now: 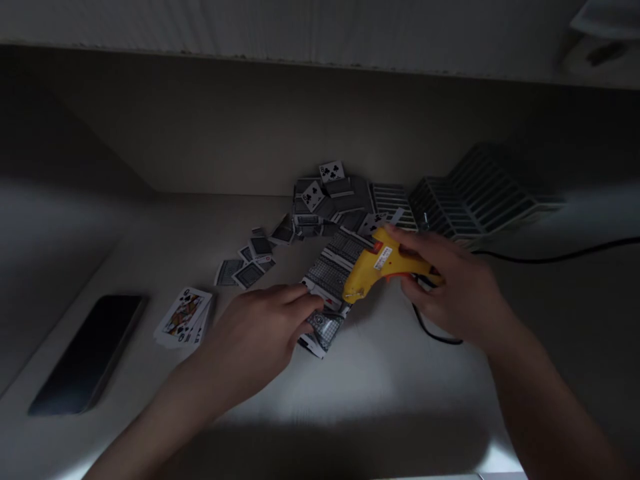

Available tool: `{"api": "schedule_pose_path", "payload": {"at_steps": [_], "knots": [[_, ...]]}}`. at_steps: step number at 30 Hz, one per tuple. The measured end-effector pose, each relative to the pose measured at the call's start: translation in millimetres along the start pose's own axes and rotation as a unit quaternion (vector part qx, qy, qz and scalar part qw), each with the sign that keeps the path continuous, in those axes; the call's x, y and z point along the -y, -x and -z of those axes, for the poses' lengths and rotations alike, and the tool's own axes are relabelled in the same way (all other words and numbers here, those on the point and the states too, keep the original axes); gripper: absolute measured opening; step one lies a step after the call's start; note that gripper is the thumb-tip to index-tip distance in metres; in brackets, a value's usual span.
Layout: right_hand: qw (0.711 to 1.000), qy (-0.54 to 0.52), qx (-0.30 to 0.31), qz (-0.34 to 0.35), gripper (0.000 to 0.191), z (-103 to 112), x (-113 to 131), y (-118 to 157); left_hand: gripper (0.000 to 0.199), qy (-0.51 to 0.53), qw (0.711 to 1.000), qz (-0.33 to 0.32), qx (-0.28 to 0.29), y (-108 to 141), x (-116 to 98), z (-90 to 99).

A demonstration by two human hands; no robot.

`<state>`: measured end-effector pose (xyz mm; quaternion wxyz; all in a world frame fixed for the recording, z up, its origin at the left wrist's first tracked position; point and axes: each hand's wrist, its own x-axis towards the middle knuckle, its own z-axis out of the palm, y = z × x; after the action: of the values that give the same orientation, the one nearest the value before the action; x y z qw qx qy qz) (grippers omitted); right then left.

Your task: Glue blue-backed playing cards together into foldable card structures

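A yellow hot glue gun (385, 263) points down and to the left in my right hand (450, 283), whose fingers wrap round its handle. Its nozzle is close over a strip of joined playing cards (327, 270) with patterned grey backs; whether it touches them I cannot tell. My left hand (273, 320) pinches the near end of that strip, the fingertips closed on a card edge. Just below those fingers, the strip's lowest cards (323, 331) stick out at an angle. A black cord runs from behind the gun to the right.
Left of my hands lie a card stack topped by a queen (185, 317) and a black phone (90, 353). Cut card pieces (253, 260) lie scattered farther back. A heap of cards (340, 197) and slatted grey panels (485, 193) stand near the back wall. A shelf edge (300, 63) overhangs.
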<state>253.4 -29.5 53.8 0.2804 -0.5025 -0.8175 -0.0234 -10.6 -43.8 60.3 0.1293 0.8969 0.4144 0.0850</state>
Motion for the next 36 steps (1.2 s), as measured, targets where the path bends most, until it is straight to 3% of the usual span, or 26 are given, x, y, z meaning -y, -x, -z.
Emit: {"api": "schedule_pose_path", "payload": {"at_steps": [13, 16, 22, 29, 32, 36], "knots": [[1.0, 0.0, -0.023, 0.006, 0.064, 9.8, -4.2, 8.6, 0.022, -0.002, 1.0, 0.028, -0.005, 0.6, -2.4, -1.4], [0.999, 0.007, -0.038, -0.026, 0.062, 11.0, -6.4, 12.2, 0.018, 0.005, 0.999, 0.038, -0.007, 3.0, -4.3, -1.5], [0.99, -0.021, -0.084, -0.109, 0.079, 2.2, -16.5, 18.5, 0.006, -0.008, 1.0, 0.029, -0.01, 9.6, -12.8, -0.3], [0.979, -0.088, -0.13, -0.132, 0.087, -11.4, -17.8, 18.0, 0.011, 0.037, 0.983, 0.176, -0.023, 8.1, -19.1, -12.4], [0.975, -0.139, -0.125, -0.122, 0.087, -14.0, -9.7, 22.3, 0.012, 0.035, 0.979, 0.199, -0.025, 3.7, -16.5, -16.1], [0.972, -0.147, -0.091, -0.159, 0.076, -15.7, 5.0, 38.5, 0.013, 0.022, 0.974, 0.222, -0.024, -2.4, -14.0, -14.1]]}}
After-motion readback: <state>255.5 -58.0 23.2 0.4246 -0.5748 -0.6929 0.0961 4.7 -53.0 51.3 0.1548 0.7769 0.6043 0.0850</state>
